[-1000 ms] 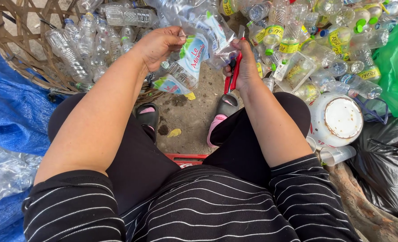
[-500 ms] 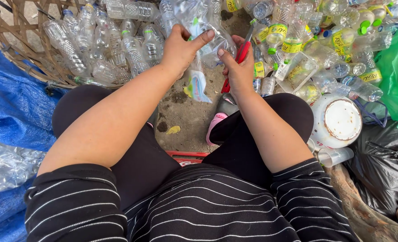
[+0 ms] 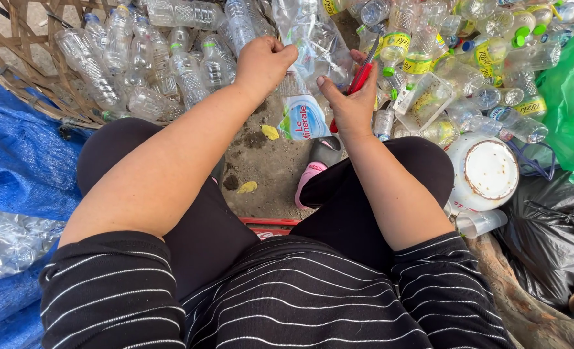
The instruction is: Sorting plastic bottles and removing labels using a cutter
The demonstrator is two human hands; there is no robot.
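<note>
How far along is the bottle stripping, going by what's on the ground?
Done: bare bottles fill the wicker basket. In hand: left hand grips a clear bottle, right hand holds a red cutter. Left: a heap of labelled bottles.

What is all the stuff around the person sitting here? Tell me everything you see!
clear bottle: one, see-through, held up between both hands
red cutter: one, red, in the right hand
label: one, white and blue, hanging below the clear bottle
basket: one, brown woven, top left, holding stripped bottles
bottle pile: many, clear with yellow and green labels, top right
white tub: one, white, beside the right knee
green bag: one, green, right edge
black bag: one, black, lower right
blue tarp: one, blue, left side
sandal: one, pink and grey, on the ground
left hand: grips the clear bottle
right hand: holds the red cutter
</note>
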